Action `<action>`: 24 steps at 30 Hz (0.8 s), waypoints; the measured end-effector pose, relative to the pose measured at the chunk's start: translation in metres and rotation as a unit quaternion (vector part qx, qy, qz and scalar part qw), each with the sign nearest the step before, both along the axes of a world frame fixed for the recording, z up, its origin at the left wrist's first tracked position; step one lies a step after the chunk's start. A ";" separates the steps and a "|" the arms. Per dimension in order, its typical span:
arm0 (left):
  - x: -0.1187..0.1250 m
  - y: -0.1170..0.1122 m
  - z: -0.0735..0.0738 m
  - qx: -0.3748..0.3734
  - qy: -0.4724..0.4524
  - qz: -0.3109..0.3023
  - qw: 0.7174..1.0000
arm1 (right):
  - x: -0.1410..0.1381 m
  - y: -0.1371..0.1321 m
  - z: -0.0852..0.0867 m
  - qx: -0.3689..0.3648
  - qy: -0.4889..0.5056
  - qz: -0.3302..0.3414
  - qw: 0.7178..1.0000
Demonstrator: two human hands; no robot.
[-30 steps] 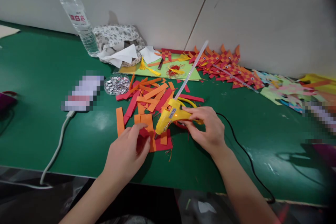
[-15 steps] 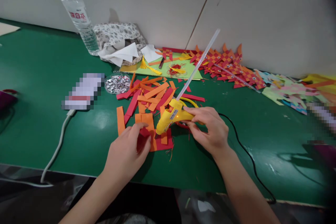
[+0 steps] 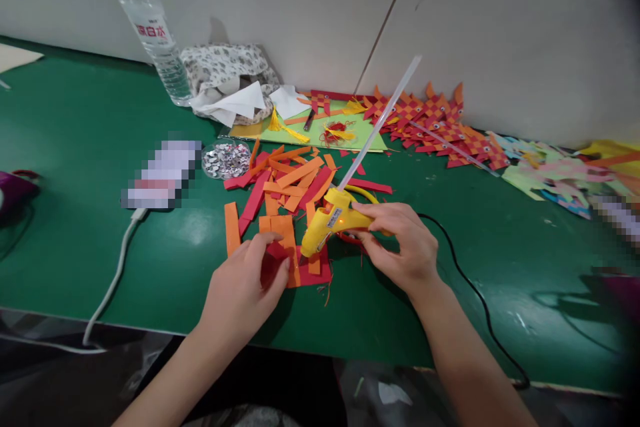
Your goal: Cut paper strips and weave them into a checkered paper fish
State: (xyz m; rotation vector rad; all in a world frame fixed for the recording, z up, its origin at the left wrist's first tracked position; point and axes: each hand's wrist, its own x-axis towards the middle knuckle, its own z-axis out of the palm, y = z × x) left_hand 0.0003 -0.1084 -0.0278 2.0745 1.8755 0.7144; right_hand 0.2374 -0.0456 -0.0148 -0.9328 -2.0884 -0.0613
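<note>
My right hand [image 3: 403, 243] is closed around the handle of a yellow hot glue gun [image 3: 320, 230], which has a long clear glue stick [image 3: 383, 120] standing out of its back. The nozzle points down at orange and red strips [image 3: 315, 273] laid across one another on the table. My left hand [image 3: 245, 277] is pinched on the left part of these strips, with a red strip [image 3: 277, 252] under its fingers. Its fingertips are partly hidden. Just behind lies a loose pile of orange and red strips [image 3: 295, 180].
On the green table [image 3: 75, 253] are a dish of googly eyes [image 3: 227, 159], a phone [image 3: 163, 173] on a white cable, a water bottle [image 3: 155, 33] and a patterned cloth bag [image 3: 230, 67]. Woven red-orange fish [image 3: 435, 120] lie along the wall. A black cord [image 3: 467, 280] runs at right.
The view has shifted very slightly. The glue gun's nozzle is a touch farther right over the strips. Both hands keep the same hold.
</note>
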 end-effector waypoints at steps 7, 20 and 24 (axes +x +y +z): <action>-0.004 -0.016 0.003 0.043 0.005 -0.076 0.996 | 0.001 0.002 0.000 -0.012 -0.010 0.003 1.000; 0.005 -0.032 -0.004 0.128 0.137 -0.165 0.968 | 0.004 0.007 -0.002 -0.061 -0.045 -0.016 0.997; 0.006 -0.033 -0.005 0.142 0.144 -0.162 0.966 | 0.009 0.008 -0.001 -0.052 -0.056 -0.025 0.997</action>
